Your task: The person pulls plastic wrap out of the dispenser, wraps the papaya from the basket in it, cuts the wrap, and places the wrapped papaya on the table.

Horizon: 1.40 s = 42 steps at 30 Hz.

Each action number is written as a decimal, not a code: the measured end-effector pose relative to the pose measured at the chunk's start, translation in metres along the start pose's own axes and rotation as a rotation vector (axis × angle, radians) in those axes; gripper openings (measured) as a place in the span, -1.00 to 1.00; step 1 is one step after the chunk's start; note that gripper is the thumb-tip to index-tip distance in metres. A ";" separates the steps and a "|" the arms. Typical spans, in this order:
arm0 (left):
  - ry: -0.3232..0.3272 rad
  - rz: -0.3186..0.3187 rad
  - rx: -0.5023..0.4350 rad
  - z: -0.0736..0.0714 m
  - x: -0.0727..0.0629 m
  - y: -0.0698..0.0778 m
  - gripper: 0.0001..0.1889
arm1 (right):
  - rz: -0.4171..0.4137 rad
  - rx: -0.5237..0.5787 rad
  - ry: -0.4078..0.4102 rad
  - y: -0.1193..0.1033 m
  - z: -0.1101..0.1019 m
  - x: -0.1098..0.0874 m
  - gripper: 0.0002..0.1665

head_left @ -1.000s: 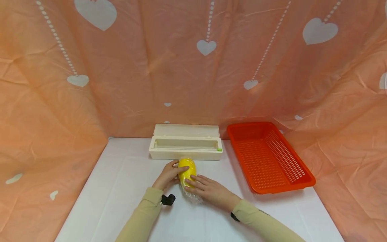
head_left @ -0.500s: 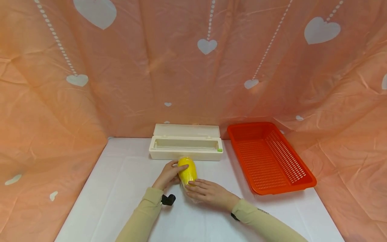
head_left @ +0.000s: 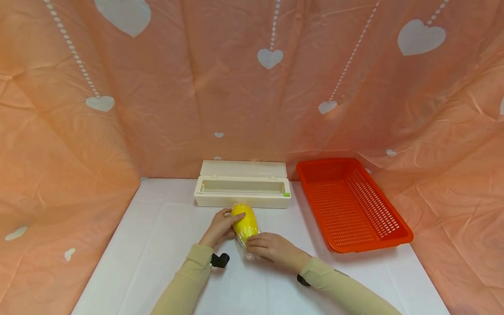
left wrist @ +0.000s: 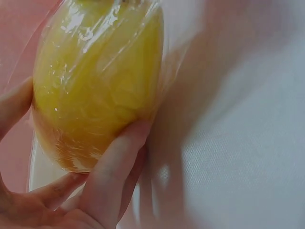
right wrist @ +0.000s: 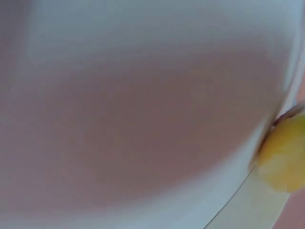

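A smooth yellow oblong, possibly a fruit, [head_left: 243,218] is wrapped in clear cling film [head_left: 250,253] in the middle of the head view. My left hand [head_left: 217,226] grips its far left part, the thumb lying over the top. In the left wrist view the film lies creased and shiny over the yellow oblong [left wrist: 97,81], with fingers around one end. My right hand [head_left: 277,251] has its fingers curled at the near end, pinching the film there. The right wrist view catches only part of the yellow oblong [right wrist: 286,155] at its right edge; the fingertips are hidden.
Behind the hands stands a long cream box [head_left: 242,201] with its lid [head_left: 244,169] raised and a small green piece at its right end. To the right lies a red perforated basket [head_left: 342,210] on the white tabletop [head_left: 157,245]. An orange heart-patterned curtain [head_left: 236,96] encloses the table.
My right hand's fingers have drawn in from lying spread over the yellow oblong to curling at the film's near end. The left hand keeps its grip, almost still.
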<state>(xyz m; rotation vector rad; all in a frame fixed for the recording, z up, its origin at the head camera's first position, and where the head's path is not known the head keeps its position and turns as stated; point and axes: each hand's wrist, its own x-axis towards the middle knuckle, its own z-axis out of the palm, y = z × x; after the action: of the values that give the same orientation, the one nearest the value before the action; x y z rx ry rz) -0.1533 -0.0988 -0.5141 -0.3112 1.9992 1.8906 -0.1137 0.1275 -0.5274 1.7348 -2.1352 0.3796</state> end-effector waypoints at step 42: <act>-0.227 0.117 -0.002 -0.012 -0.002 -0.020 0.10 | 1.023 1.204 0.121 0.028 0.028 0.025 0.15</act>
<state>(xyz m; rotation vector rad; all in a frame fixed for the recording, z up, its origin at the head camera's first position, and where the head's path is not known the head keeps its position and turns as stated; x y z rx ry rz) -0.1447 -0.1122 -0.5312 0.0211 1.9000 1.9021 -0.1487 0.0996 -0.5415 0.6436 -2.6980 2.2896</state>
